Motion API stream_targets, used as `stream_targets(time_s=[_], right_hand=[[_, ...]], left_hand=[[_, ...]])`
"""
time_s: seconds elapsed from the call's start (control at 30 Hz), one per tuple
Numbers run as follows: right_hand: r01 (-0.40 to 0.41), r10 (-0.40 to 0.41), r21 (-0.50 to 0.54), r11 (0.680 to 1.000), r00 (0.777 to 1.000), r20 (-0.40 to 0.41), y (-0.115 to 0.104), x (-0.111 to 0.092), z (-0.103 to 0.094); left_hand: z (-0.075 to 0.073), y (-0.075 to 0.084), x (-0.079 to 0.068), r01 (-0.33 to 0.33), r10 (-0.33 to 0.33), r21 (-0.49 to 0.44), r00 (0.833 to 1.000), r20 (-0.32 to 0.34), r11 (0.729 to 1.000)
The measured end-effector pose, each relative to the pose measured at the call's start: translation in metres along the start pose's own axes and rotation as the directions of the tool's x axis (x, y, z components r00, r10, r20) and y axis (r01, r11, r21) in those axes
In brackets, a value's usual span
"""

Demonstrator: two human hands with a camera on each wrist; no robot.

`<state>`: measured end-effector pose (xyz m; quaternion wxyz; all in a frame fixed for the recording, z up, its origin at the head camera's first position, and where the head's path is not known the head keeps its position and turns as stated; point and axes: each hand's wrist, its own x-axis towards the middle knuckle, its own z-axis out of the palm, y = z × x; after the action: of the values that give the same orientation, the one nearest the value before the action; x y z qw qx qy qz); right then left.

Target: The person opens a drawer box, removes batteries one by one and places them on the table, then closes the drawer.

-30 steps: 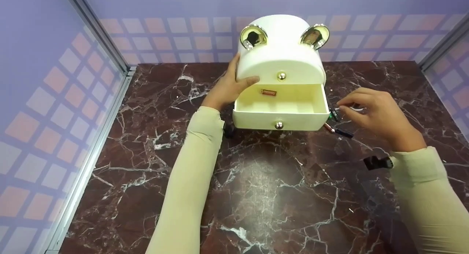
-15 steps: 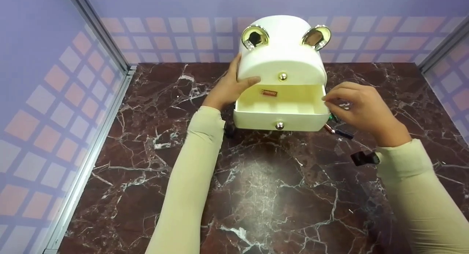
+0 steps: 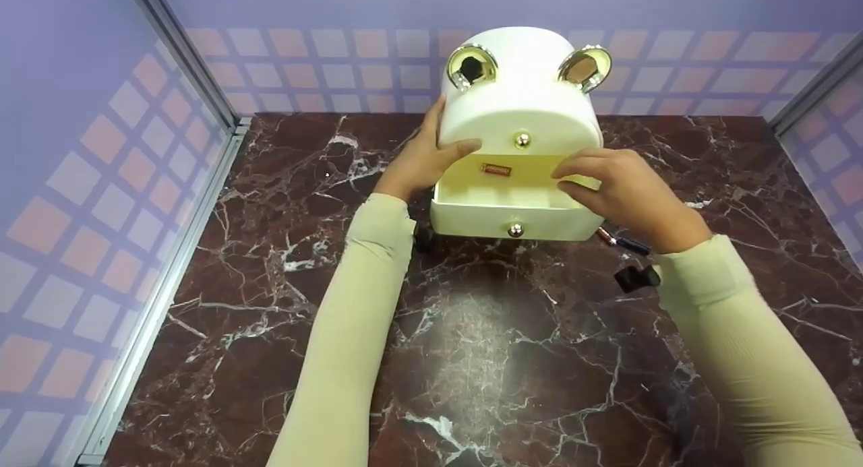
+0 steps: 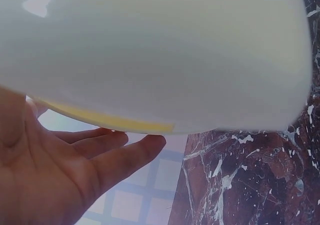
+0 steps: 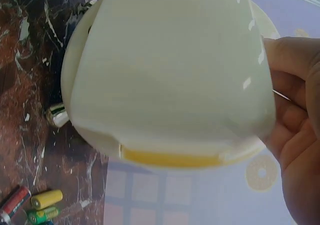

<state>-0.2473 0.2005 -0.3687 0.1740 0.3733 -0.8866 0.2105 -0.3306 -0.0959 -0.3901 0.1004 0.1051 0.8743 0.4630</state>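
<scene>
A white two-drawer storage box (image 3: pixel 519 103) with gold ear shapes stands at the back of the table, its lower drawer (image 3: pixel 472 223) pulled out. Inside that drawer lies a small red battery (image 3: pixel 496 169). My left hand (image 3: pixel 421 157) grips the box's left side, thumb on the upper front; in the left wrist view its fingers (image 4: pixel 125 157) reach along the side. Over the drawer's right wall is my right hand (image 3: pixel 627 191), thumb and fingertips close together above the inside. Whether something small is between them is hidden; the drawer blocks the right wrist view.
Right of the box lie a red battery (image 5: pixel 16 201), a yellow battery (image 5: pixel 46 199) and a green battery (image 5: pixel 43 215) on the dark marbled table (image 3: pixel 472 359). A tiled wall (image 3: pixel 337 69) stands close behind the box. Another wall (image 3: pixel 81 204) borders the left side.
My right hand has moved left from beside the loose batteries to over the open drawer. My left hand keeps its grip on the box, and the red battery inside stays put.
</scene>
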Motion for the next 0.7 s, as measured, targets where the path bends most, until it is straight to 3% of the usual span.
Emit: stream_targets(time_s=[0.5,0.6,0.7], right_hand=[[0.011,-0.015,0.020,1.000,0.978,0.209,-0.011,0.029,0.022],[-0.015,0.011,0.014,1.000,0.965,0.262,-0.013,0.034,0.023],[-0.076,0.069,0.007,0.997,0.937,0.342,-0.014,0.042,0.025]], left_hand=[[0.003,0.001,-0.001,-0.017,0.017,0.001,1.000,-0.011,1.000],[0.003,0.000,-0.001,-0.022,0.022,0.002,1.000,-0.010,1.000],[0.002,-0.002,-0.001,-0.023,0.023,-0.002,1.000,-0.013,1.000]])
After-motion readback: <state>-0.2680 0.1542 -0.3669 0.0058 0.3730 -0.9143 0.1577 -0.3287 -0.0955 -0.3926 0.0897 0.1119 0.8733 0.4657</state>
